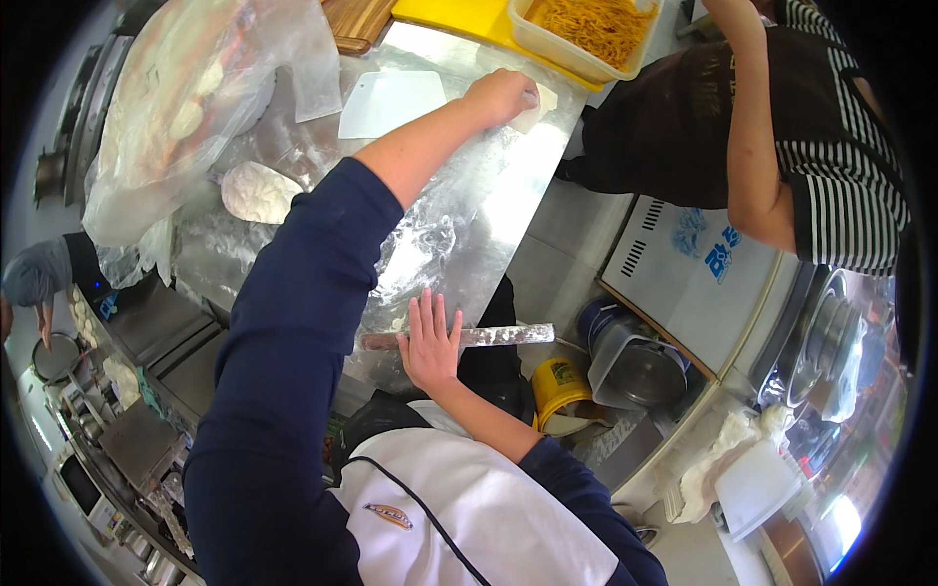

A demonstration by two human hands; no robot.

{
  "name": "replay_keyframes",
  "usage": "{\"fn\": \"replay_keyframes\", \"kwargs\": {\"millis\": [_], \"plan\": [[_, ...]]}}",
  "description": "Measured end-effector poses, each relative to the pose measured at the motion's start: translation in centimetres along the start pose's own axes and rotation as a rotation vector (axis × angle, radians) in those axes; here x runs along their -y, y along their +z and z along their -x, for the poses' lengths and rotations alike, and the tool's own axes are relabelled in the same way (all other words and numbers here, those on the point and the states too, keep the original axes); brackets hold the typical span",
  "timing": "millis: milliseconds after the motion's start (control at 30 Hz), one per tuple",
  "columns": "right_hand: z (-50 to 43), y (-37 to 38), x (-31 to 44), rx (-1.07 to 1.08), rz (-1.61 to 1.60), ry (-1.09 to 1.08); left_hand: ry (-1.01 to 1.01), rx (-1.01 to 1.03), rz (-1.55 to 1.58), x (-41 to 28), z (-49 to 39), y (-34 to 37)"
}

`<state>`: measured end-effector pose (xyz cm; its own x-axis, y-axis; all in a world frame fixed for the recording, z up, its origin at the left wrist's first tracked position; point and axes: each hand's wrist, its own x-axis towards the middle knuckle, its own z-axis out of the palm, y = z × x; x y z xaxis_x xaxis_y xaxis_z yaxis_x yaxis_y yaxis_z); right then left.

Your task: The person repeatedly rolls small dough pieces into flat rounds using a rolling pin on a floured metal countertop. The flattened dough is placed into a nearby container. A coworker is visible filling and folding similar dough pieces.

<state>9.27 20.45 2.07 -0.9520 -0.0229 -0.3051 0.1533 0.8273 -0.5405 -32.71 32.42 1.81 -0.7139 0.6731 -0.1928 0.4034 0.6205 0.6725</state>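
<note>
My left hand [502, 99] is at the far right of the floured metal worktop [476, 242], its fingers curled onto a thin pale flat piece [544, 106]; whether that is dough or a scraper I cannot tell. My right hand [432, 348] lies palm down, fingers spread, across a floury wooden rolling pin [509, 335] at the near edge. The pin's right end sticks out past the edge. A translucent white plate-like sheet [388, 102] lies left of my left hand. Left of my left sleeve sits a pale, flour-dusted lump [258, 192], perhaps dough or a filled cloth.
A large clear plastic bag [176, 124] stands at the left. Beyond are a wooden board [357, 22], a yellow board [462, 18] and a tub of orange shreds [579, 44]. A co-worker [681, 117] stands right, above buckets [560, 388]. Another person [40, 275] is far left.
</note>
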Motion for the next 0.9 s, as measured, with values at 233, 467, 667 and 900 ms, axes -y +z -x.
{"fn": "replay_keyframes", "kwargs": {"millis": [233,467,667,900], "plan": [[-0.1,-0.5,0.1,0.018,0.039,-0.012,0.133,-0.290,-0.179,0.3,-0.9,-1.2],[-0.2,-0.1,-0.1,0.059,0.105,-0.039,0.150,-0.613,0.249,3.3,16.6,-9.2],[-0.4,0.8,-0.2,-0.033,0.290,-0.049,-0.327,-0.693,0.163,5.2,40.6,-4.3],[-0.1,0.7,0.3,-0.010,0.424,-0.012,-0.182,-0.611,-0.108,10.7,45.1,6.0]]}}
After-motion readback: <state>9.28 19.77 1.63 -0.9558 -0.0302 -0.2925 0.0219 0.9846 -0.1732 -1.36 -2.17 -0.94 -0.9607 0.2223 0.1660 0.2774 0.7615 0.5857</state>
